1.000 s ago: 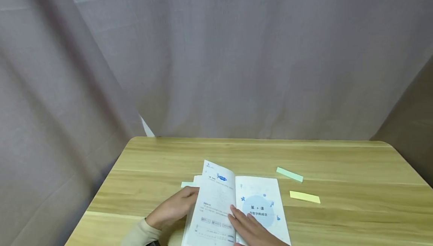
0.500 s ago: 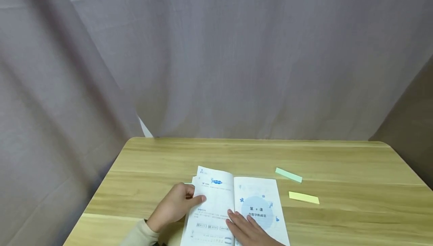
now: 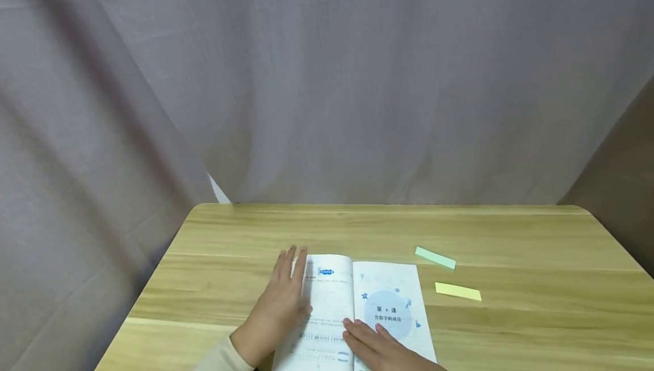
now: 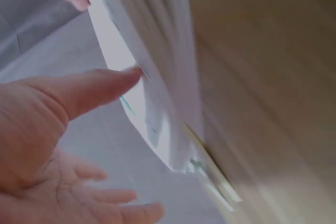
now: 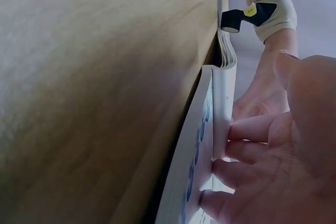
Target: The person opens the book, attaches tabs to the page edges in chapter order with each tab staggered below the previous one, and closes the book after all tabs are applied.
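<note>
Head: I see booklet point(image 3: 352, 308) open at table point(image 3: 511, 235) 6 o'clock edge. L hand point(image 3: 281, 303) flat on left page, fingers straight, slightly apart. R hand point(image 3: 380, 345) fingers flat on right page near spine. Green slip point(image 3: 435, 257), yellow slip point(image 3: 457, 291) at booklet's 2 o'clock, apart.

L wrist: pages bowed, not flat. Risk: page springs up if press eases.

R wrist: fingertips point(image 5: 236, 129) against page edge; booklet could slide on smooth wood.

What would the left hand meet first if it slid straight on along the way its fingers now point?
Probably nothing soon: the left hand lies flat on the open book, fingers pointing toward the far edge of the table, where only bare wood shows before the curtain.
</note>
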Demonstrator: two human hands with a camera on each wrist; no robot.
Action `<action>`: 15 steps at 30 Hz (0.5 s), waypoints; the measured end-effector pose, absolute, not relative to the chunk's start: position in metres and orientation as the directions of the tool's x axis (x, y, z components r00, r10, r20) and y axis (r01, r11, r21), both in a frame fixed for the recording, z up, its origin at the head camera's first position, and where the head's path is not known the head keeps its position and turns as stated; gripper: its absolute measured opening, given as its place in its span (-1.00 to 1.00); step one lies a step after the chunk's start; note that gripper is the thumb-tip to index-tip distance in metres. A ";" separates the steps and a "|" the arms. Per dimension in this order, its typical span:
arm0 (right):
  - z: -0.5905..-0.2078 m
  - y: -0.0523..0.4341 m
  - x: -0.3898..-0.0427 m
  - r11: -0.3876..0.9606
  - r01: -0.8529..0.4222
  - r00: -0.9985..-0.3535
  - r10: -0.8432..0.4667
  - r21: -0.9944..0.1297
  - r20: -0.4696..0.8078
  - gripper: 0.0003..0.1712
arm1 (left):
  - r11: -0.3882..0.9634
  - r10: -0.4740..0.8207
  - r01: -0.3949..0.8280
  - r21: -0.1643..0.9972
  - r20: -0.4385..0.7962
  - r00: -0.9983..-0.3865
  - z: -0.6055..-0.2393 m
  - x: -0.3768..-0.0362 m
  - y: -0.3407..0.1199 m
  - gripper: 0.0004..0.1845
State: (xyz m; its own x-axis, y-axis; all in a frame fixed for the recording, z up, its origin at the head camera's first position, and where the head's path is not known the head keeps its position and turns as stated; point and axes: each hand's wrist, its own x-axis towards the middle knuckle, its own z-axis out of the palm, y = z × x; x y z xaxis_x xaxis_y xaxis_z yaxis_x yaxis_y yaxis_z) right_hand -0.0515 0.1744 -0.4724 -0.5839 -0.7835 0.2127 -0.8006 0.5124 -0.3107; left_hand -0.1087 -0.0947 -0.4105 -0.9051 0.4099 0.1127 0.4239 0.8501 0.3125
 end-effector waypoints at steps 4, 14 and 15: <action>-0.475 0.172 -0.052 0.508 -0.790 -0.588 -0.787 -0.343 0.187 -0.10 | 0.795 0.555 0.534 0.288 0.011 -0.832 -0.409 -0.102 -0.094 -0.14; -0.486 0.181 -0.061 0.391 -0.813 -0.529 -0.807 -0.432 0.264 -0.20 | 0.744 0.640 0.557 0.370 -0.152 -0.753 -0.408 -0.104 -0.090 0.06; -0.483 0.184 -0.064 0.379 -0.804 -0.530 -0.807 -0.459 0.262 -0.20 | 0.751 0.635 0.554 0.360 -0.165 -0.755 -0.408 -0.104 -0.089 0.07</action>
